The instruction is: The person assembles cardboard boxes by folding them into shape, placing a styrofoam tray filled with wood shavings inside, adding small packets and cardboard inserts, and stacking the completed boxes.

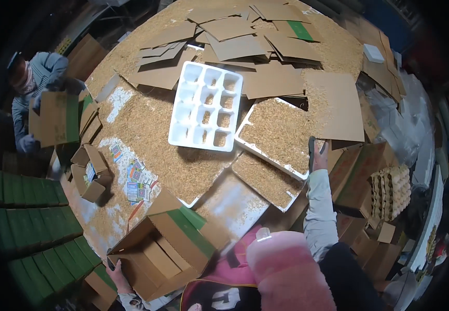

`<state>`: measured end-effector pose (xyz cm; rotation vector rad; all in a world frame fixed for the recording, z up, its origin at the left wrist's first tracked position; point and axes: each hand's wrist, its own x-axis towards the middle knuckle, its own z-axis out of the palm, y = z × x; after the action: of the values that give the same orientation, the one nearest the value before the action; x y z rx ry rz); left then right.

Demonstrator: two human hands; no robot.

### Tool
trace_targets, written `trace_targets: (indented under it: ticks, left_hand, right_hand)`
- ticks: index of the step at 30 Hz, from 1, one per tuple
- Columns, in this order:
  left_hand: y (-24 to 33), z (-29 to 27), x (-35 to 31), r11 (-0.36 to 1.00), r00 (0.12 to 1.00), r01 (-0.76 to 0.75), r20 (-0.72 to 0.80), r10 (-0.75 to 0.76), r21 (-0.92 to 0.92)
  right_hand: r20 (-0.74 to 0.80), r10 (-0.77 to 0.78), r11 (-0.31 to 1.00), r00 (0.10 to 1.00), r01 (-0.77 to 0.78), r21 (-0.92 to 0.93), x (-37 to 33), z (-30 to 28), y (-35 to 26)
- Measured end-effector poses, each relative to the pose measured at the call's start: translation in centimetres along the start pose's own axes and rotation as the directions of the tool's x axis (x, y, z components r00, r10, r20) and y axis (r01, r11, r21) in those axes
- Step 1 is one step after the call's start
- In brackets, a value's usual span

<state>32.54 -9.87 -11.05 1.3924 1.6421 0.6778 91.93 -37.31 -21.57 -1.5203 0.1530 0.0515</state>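
Note:
My left hand (pixel 118 278) grips the left wall of an open cardboard box (pixel 170 254) with a green band, tilted so its inside shows. At the near edge of a flat cardboard sheet (pixel 338 106), my right hand (pixel 319 154) is closed on it; the fingertips look dark and are partly hidden. Husk clings to the sheet's left side. Just left of that hand lies a white tray (pixel 242 137) filled with husk. A white foam tray (pixel 203 106) with rows of hollow cells rests on the husk in the middle, away from both hands.
Overlapping cardboard sheets (pixel 235 46) cover the far table. A small open box (pixel 90 173) and printed cards (pixel 137 184) lie at left. Green boxes (pixel 32 223) are stacked lower left; egg trays (pixel 390 192) stand right. At far left a person (pixel 32 83) handles another box (pixel 56 119).

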Motion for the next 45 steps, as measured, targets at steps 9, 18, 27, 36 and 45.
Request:
trace_targets:
  ticks: [9, 18, 27, 36, 45]
  left_hand:
    - [-0.7, -0.2, 0.5, 0.990, 1.000, -0.004, -0.007, 0.003, -0.144]
    - [-4.5, 7.2, 4.6, 0.842, 0.849, -0.523, 0.008, 0.528, -0.133]
    - [3.2, 6.1, 1.6, 0.858, 0.856, -0.223, 0.328, 0.399, -0.462]
    - [1.6, 8.6, 2.8, 0.865, 0.931, -0.165, 0.215, 0.295, -0.474]
    - [1.2, 8.9, 1.0, 0.813, 0.964, -0.040, 0.192, 0.184, -0.581]
  right_hand:
    - [0.470, 0.232, 0.966, 0.852, -0.147, -0.212, -3.0, -6.1, -9.4]
    - [0.890, 0.272, 0.741, 0.365, -0.670, 0.049, -24.6, 11.3, -12.8]
    - [0.905, 0.268, 0.948, 0.330, -0.257, -0.187, -27.4, 11.1, -9.1]
    - [0.874, -0.083, 0.944, 0.478, 0.320, -0.085, -28.2, 5.7, -10.4]
    - [0.868, 0.067, 0.953, 0.492, 0.226, -0.202, -32.7, 4.2, -13.1]
